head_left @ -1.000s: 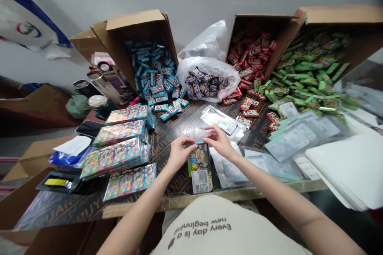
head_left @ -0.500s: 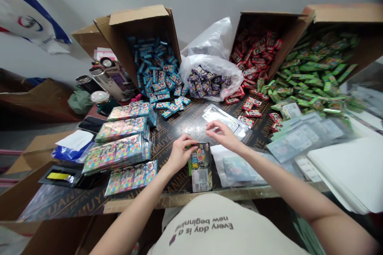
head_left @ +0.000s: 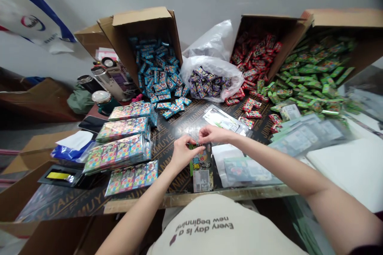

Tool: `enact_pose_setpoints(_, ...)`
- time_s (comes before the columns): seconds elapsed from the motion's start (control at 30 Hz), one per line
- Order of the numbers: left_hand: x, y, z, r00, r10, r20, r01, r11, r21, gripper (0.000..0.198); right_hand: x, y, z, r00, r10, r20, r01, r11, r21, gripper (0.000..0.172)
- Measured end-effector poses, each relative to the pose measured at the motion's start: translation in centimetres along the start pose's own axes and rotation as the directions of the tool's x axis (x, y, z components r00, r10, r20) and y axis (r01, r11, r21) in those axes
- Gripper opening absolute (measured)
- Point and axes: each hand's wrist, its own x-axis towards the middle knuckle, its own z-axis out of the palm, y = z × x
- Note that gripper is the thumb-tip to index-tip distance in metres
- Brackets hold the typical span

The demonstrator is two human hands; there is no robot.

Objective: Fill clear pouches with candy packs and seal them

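A dark printed pouch (head_left: 203,173) with candy pictures and a pale label lies at the table's front edge. My left hand (head_left: 184,152) is closed at its top left edge, thumb stretched across the top. My right hand (head_left: 216,134) pinches at the same top edge, its fingertips meeting those of the left; the exact grip is partly hidden. Just beyond lie clear plastic sleeves with a white printed sheet (head_left: 223,118). Pale printed pouches (head_left: 247,170) rest close to the right forearm.
Stacks of filled candy packs (head_left: 119,149) stand on the left. Behind are tilted cartons of blue candies (head_left: 160,75), red candies (head_left: 259,57) and green candies (head_left: 317,75), with a plastic bag (head_left: 236,87) of purple ones between. Flasks (head_left: 103,77) stand at back left.
My right hand has moved left and down to the pouch's top edge, meeting my left hand. The left thumb now reaches across the top; the pouch has barely moved.
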Motion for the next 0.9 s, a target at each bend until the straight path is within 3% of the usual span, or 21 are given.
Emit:
enact_pose_setpoints(0.1, -0.3, -0.4, 0.9, 0.997, -0.059, -0.054, 0.057, 0.998, -0.029, 0.019, 0.0, 0.6, 1.2, 0.989, 0.065, -0.131, -0.048, 0.991, 0.128, 0.020)
enact_pose_setpoints(0.2, -1.4, -0.4, 1.7, 0.977, -0.212, -0.001, 0.203, 0.938, -0.282, 0.029, -0.1, 1.8, 2.4, 0.947, 0.150, -0.284, -0.072, 0.961, 0.268, 0.027)
enact_pose_setpoints(0.27, -2.9, 0.4, 1.1, 0.956, -0.270, 0.115, 0.293, 0.858, -0.421, 0.032, -0.3, 2.8, 1.9, 0.920, 0.153, -0.360, -0.085, 0.976, 0.198, 0.026)
enact_pose_setpoints(0.3, -3.8, 1.1, 0.4, 0.951, -0.269, 0.155, 0.310, 0.848, -0.430, 0.029, -0.4, 3.3, 1.2, 0.897, 0.121, -0.425, -0.094, 0.992, 0.084, 0.030)
enact_pose_setpoints(0.37, -5.9, 2.7, -2.1, 0.971, -0.208, 0.118, 0.235, 0.919, -0.316, 0.023, -0.9, 4.6, -1.4, 0.803, 0.009, -0.596, -0.199, 0.947, -0.253, 0.048)
enact_pose_setpoints(0.43, -7.9, 3.9, -5.2, 0.999, -0.012, -0.029, 0.011, 0.998, -0.056, 0.029, -1.6, 6.1, -4.5, 0.692, -0.081, -0.717, -0.448, 0.732, -0.514, 0.076)
enact_pose_setpoints(0.47, -8.8, 4.2, -6.6, 0.991, 0.121, -0.060, -0.116, 0.989, 0.088, 0.035, -2.0, 7.0, -6.1, 0.660, -0.056, -0.750, -0.574, 0.606, -0.550, 0.087)
enact_pose_setpoints(0.53, -10.3, 3.6, -8.4, 0.959, 0.283, -0.031, -0.255, 0.903, 0.344, 0.045, -2.5, 9.0, -8.7, 0.644, 0.051, -0.764, -0.700, 0.444, -0.560, 0.099)
enact_pose_setpoints(0.57, -10.9, 2.8, -8.7, 0.951, 0.310, -0.001, -0.277, 0.851, 0.446, 0.047, -2.5, 10.0, -9.7, 0.647, 0.094, -0.757, -0.713, 0.426, -0.556, 0.101)
enact_pose_setpoints(0.67, -12.6, -1.7, -8.3, 0.961, 0.274, 0.016, -0.213, 0.705, 0.676, 0.046, -2.1, 12.6, -11.5, 0.612, 0.096, -0.785, -0.681, 0.569, -0.461, 0.094)
enact_pose_setpoints(0.73, -13.8, -5.1, -7.9, 0.974, 0.225, 0.008, -0.153, 0.632, 0.759, 0.043, -1.6, 13.7, -12.1, 0.552, 0.050, -0.832, -0.606, 0.709, -0.360, 0.071)
enact_pose_setpoints(0.83, -15.3, -8.6, -7.9, 0.990, 0.139, -0.002, -0.088, 0.633, 0.769, 0.044, -1.5, 13.8, -12.6, 0.489, 0.000, -0.872, -0.510, 0.811, -0.286, 0.032)
enact_pose_setpoints(0.9, -15.6, -9.4, -8.3, 0.991, 0.127, -0.039, -0.059, 0.684, 0.727, 0.043, -1.9, 12.9, -13.0, 0.459, -0.046, -0.887, -0.460, 0.842, -0.282, 0.019)
